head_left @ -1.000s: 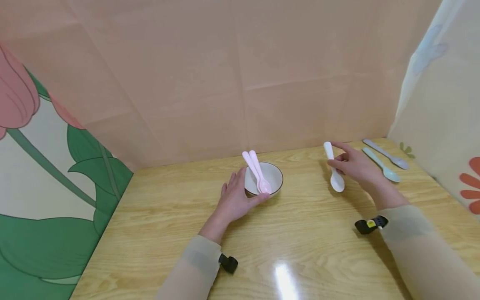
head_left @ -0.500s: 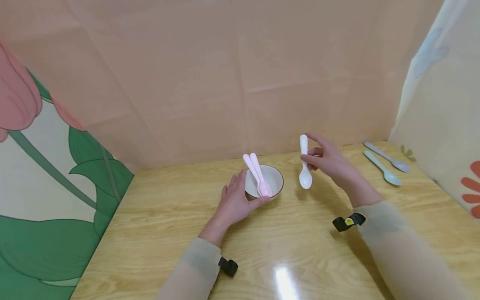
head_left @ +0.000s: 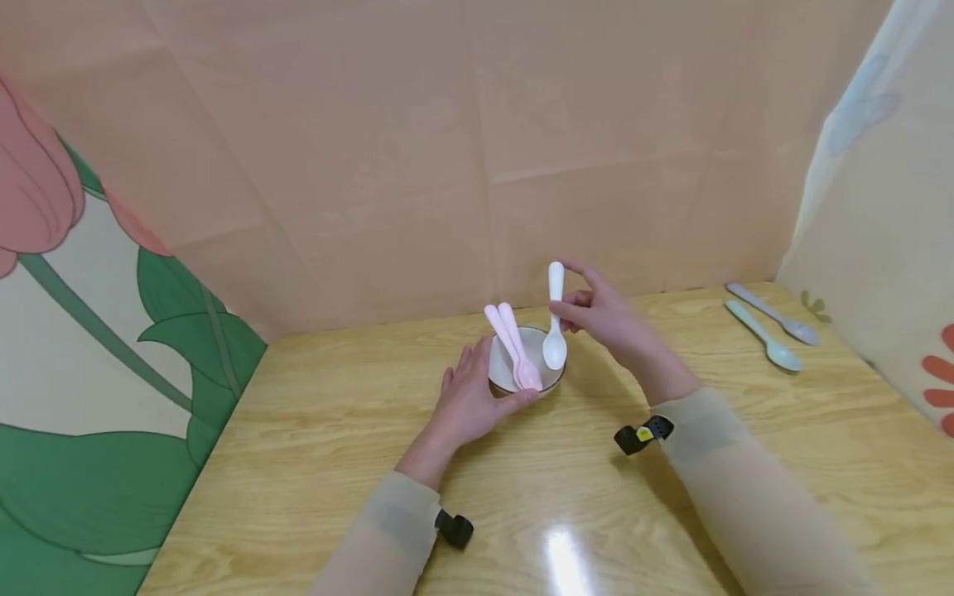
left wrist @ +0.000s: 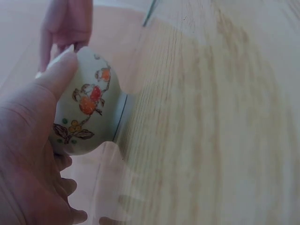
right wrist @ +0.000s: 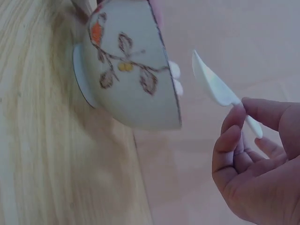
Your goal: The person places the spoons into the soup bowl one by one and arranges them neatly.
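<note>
A white spoon (head_left: 555,349) is pinched between the thumb and fingers of my right hand (head_left: 596,310), its scoop pointing down over the right side of the bowl (head_left: 540,334) in the head view. The right wrist view has the spoon (right wrist: 213,84) just off the bowl's rim. My left hand (head_left: 469,396) holds the bowl from the left, thumb along the near rim, fingers round its side. Two pink spoons (head_left: 514,348) lean in the bowl with their handles over the far rim. Painted fruit and leaves mark the bowl's outside (left wrist: 89,101).
A green spoon (head_left: 762,334) and a greyish-purple spoon (head_left: 775,313) lie side by side at the table's right end. The wooden table (head_left: 298,463) meets a pinkish hanging sheet (head_left: 358,207) at its back edge. Flower-patterned panels (head_left: 112,348) stand at both sides.
My right hand has carried the white spoon leftward from the right part of the table to over the bowl. My left hand and the bowl have stayed in place.
</note>
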Demonstrator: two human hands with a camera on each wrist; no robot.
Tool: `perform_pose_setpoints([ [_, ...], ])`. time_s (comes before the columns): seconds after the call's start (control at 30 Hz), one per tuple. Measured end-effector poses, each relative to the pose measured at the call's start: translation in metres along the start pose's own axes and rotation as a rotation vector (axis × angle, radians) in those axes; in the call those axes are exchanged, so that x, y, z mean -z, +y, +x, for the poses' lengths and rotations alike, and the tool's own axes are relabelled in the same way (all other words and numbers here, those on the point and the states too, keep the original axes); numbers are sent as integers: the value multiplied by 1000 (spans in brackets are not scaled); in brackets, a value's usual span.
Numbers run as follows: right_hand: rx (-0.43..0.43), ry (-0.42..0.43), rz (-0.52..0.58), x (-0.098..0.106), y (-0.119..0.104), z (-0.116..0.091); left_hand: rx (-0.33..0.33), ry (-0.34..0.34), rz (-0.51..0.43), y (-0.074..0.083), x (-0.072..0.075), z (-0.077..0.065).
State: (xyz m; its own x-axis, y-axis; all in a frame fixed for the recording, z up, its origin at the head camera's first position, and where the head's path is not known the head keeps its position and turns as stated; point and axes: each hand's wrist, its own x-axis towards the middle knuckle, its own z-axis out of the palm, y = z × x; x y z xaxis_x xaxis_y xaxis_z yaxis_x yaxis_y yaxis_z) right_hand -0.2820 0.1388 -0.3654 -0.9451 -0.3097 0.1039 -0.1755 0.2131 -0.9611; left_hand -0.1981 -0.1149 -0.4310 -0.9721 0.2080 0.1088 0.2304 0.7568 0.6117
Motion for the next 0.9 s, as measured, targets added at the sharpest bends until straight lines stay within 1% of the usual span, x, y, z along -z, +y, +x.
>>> perform_pose_setpoints([
  [0.17,4,10,-21,-11,7,3,11,-12,2,0,-3,-2],
  [0.53,34,-26,-94,-24,13,8,-1,-15,1,8,-1,-2],
  [0.7,38,-51,-98,-29,17,9,-8,-13,1,8,-1,-2],
  [0.9,30,-60,-122,-34,19,8,3,-25,5,8,-1,-2],
])
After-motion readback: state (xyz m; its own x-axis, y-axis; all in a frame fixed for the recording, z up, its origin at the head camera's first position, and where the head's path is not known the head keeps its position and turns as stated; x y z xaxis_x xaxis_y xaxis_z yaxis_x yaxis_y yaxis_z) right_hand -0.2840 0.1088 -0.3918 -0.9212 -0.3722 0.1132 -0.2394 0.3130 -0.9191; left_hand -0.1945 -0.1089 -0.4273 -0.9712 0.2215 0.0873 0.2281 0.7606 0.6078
